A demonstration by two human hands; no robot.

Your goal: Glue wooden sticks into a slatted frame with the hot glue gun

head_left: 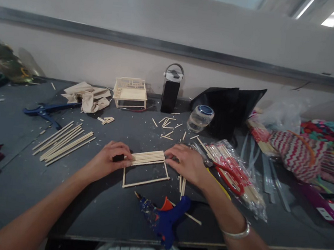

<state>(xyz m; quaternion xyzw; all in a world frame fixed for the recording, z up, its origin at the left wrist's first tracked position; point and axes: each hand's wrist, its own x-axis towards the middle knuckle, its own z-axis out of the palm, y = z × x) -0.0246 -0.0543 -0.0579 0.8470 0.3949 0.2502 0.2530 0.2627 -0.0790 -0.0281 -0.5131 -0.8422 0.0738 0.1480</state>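
A rectangular frame of thin wooden sticks [146, 170] lies on the dark table [14, 188], with several sticks laid side by side across its far end. My left hand [110, 159] has curled fingers pressed on the left end of those sticks. My right hand [187, 163] rests with fingers closed on their right end. A blue hot glue gun [165, 219] lies just in front of the frame, near the table's front edge.
Loose long sticks [63, 142] lie at the left, beside blue cutters [46, 110]. A small stick model [130, 92], crumpled paper [88, 97], a black bottle [171, 90], a clear jar [200, 118] stand behind. Red scissors [229, 178] rest on a stick packet at the right.
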